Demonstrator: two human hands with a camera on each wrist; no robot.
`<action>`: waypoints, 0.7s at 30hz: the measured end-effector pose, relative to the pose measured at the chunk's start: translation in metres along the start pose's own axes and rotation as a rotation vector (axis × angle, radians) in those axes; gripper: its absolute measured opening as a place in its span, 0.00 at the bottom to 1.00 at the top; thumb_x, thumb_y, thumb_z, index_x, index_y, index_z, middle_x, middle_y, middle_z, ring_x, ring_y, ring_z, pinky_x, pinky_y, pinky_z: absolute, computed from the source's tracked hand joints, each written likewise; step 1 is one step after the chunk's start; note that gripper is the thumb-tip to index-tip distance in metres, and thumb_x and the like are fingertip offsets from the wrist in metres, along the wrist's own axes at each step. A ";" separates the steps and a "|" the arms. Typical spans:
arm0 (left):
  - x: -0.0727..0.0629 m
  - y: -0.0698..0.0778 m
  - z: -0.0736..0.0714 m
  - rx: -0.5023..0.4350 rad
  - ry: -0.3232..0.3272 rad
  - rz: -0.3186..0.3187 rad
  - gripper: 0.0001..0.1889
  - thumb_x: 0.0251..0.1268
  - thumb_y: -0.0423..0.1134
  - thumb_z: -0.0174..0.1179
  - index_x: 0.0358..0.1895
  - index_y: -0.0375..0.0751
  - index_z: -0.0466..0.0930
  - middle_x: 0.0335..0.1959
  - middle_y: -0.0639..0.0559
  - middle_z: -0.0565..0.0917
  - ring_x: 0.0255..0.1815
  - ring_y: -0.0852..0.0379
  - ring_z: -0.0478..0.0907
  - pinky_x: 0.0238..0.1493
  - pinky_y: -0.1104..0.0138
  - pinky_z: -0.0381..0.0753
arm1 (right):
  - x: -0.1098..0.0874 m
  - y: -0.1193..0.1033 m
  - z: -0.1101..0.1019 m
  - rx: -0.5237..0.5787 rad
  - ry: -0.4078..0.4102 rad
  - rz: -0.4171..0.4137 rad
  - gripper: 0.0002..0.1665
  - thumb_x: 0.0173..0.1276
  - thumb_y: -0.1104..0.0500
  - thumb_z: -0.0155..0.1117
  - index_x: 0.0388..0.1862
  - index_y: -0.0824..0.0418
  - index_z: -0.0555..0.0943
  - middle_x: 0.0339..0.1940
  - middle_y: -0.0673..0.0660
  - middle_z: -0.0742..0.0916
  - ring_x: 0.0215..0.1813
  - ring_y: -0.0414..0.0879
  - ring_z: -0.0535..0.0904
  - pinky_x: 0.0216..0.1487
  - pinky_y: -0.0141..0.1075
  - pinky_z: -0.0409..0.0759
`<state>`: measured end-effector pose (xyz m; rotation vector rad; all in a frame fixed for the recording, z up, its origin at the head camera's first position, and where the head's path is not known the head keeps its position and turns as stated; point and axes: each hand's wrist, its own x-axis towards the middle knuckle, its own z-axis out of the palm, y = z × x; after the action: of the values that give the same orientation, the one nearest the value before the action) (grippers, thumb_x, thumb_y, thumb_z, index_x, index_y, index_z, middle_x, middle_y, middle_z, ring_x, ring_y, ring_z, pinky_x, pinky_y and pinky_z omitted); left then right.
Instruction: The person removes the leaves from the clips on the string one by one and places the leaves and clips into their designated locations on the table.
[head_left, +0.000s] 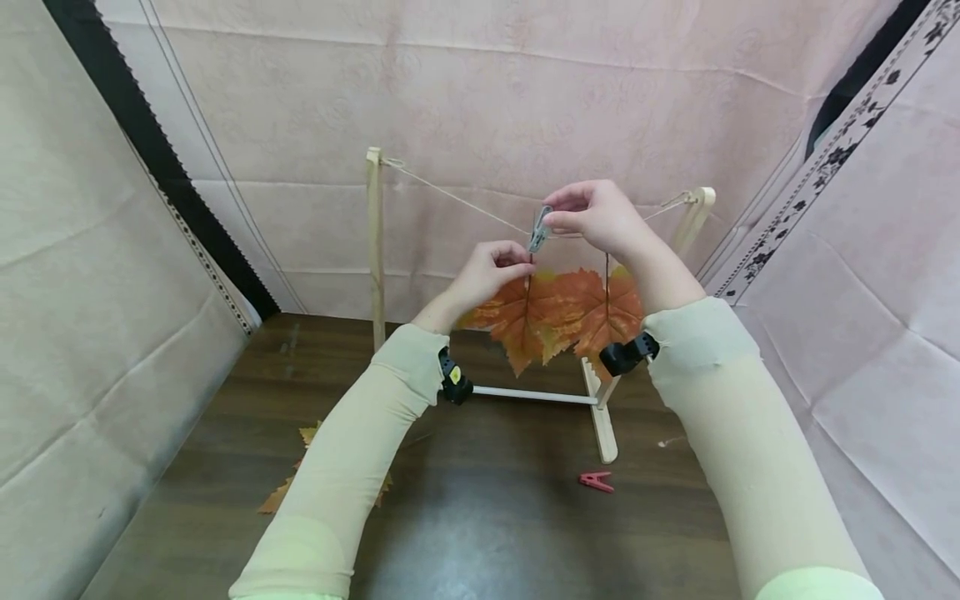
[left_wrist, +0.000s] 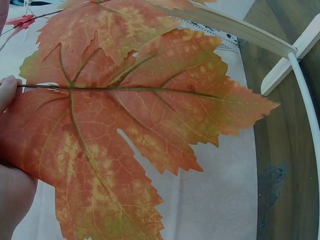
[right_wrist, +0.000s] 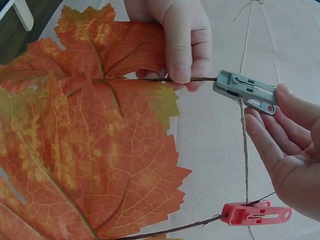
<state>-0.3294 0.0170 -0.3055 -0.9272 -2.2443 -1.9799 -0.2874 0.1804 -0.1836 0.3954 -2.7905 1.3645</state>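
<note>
Pale fabric walls (head_left: 300, 100) enclose the upper part and both sides of the head view. A dark wood-grain table (head_left: 480, 533) fills the lower centre. A wooden stand (head_left: 377, 250) occupies mid-frame, with a post at either side and a white crossbar (head_left: 532, 396) low between them.

Two orange leaves hang at centre: the left leaf (head_left: 517, 321) and the right leaf (head_left: 613, 312), overlapping. A third leaf (head_left: 279, 497) lies on the table at lower left, largely hidden by the left sleeve (head_left: 337, 450).

Right hand (head_left: 600, 215), upper centre: thumb and fingers pinch the handle end of a grey-green clip (right_wrist: 245, 91). Left hand (head_left: 491, 271), just below and to its left: grasping the left leaf's stem (right_wrist: 205, 78), whose end meets the clip's jaws.

A red clip (right_wrist: 255, 214), at lower right of the right wrist view, grips the right leaf's stem at the cord (right_wrist: 244, 165). A second red clip (head_left: 596, 481) lies on the table, right of centre, near the stand's foot.
</note>
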 end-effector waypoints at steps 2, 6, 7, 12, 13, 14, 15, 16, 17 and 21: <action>-0.001 0.002 0.000 0.003 -0.007 -0.001 0.07 0.62 0.30 0.59 0.38 0.27 0.79 0.34 0.43 0.83 0.30 0.62 0.77 0.39 0.71 0.78 | -0.001 0.000 0.000 -0.014 0.028 -0.003 0.19 0.65 0.61 0.61 0.52 0.70 0.77 0.40 0.57 0.84 0.37 0.37 0.81 0.50 0.36 0.80; -0.003 0.003 -0.001 0.023 -0.016 -0.006 0.07 0.62 0.31 0.59 0.38 0.28 0.79 0.32 0.46 0.83 0.30 0.62 0.76 0.40 0.71 0.78 | -0.002 -0.001 0.000 -0.023 0.066 -0.013 0.17 0.65 0.61 0.62 0.49 0.70 0.79 0.36 0.54 0.85 0.35 0.37 0.82 0.49 0.36 0.80; -0.003 0.003 -0.001 0.029 -0.018 -0.007 0.07 0.62 0.31 0.59 0.38 0.28 0.79 0.31 0.47 0.82 0.30 0.63 0.76 0.40 0.71 0.78 | -0.002 -0.001 0.000 -0.025 0.075 -0.014 0.17 0.65 0.61 0.62 0.49 0.70 0.79 0.35 0.52 0.85 0.35 0.37 0.82 0.49 0.36 0.80; -0.003 0.002 -0.002 0.044 -0.030 -0.008 0.07 0.62 0.30 0.59 0.38 0.26 0.79 0.31 0.47 0.82 0.30 0.62 0.77 0.39 0.71 0.78 | -0.003 -0.004 -0.001 -0.025 0.111 -0.016 0.17 0.64 0.59 0.63 0.48 0.69 0.80 0.28 0.44 0.84 0.33 0.36 0.82 0.51 0.38 0.80; -0.004 0.002 -0.002 0.048 -0.032 -0.008 0.07 0.62 0.30 0.59 0.38 0.26 0.79 0.31 0.46 0.82 0.30 0.62 0.77 0.39 0.71 0.78 | -0.003 -0.005 -0.002 -0.024 0.120 -0.015 0.17 0.64 0.59 0.63 0.48 0.68 0.80 0.27 0.43 0.84 0.33 0.36 0.83 0.51 0.38 0.80; -0.004 0.002 -0.002 0.052 -0.035 -0.010 0.07 0.62 0.30 0.59 0.38 0.27 0.79 0.32 0.45 0.82 0.30 0.62 0.77 0.39 0.71 0.78 | -0.003 -0.005 -0.002 -0.023 0.128 -0.018 0.17 0.64 0.59 0.63 0.48 0.68 0.80 0.27 0.43 0.84 0.33 0.35 0.83 0.51 0.38 0.80; -0.005 0.002 -0.003 0.059 -0.036 -0.014 0.07 0.62 0.31 0.59 0.38 0.27 0.79 0.32 0.44 0.82 0.30 0.62 0.77 0.39 0.70 0.78 | -0.004 -0.005 -0.003 -0.020 0.136 -0.023 0.17 0.64 0.59 0.64 0.48 0.68 0.80 0.26 0.42 0.84 0.32 0.35 0.83 0.51 0.38 0.80; -0.005 0.002 -0.003 0.063 -0.037 -0.016 0.07 0.62 0.31 0.59 0.38 0.28 0.79 0.33 0.44 0.83 0.31 0.62 0.77 0.40 0.70 0.78 | -0.004 -0.005 -0.004 -0.014 0.144 -0.027 0.17 0.63 0.59 0.64 0.48 0.68 0.80 0.26 0.42 0.84 0.32 0.34 0.83 0.50 0.36 0.80; -0.006 0.001 -0.003 0.068 -0.037 -0.018 0.07 0.62 0.31 0.59 0.38 0.28 0.79 0.34 0.43 0.83 0.31 0.62 0.77 0.40 0.70 0.78 | -0.005 -0.005 -0.004 -0.002 0.151 -0.032 0.17 0.63 0.59 0.64 0.48 0.68 0.80 0.26 0.42 0.84 0.32 0.35 0.83 0.49 0.35 0.80; -0.007 -0.002 -0.005 0.080 -0.038 -0.032 0.07 0.62 0.31 0.59 0.38 0.29 0.80 0.37 0.40 0.84 0.32 0.62 0.77 0.40 0.71 0.78 | -0.007 -0.002 -0.006 0.076 0.186 -0.047 0.17 0.63 0.60 0.64 0.48 0.70 0.80 0.27 0.42 0.84 0.32 0.34 0.83 0.45 0.30 0.81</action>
<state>-0.3260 0.0088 -0.3089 -0.9344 -2.3540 -1.8854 -0.2809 0.1853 -0.1794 0.3157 -2.5712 1.4208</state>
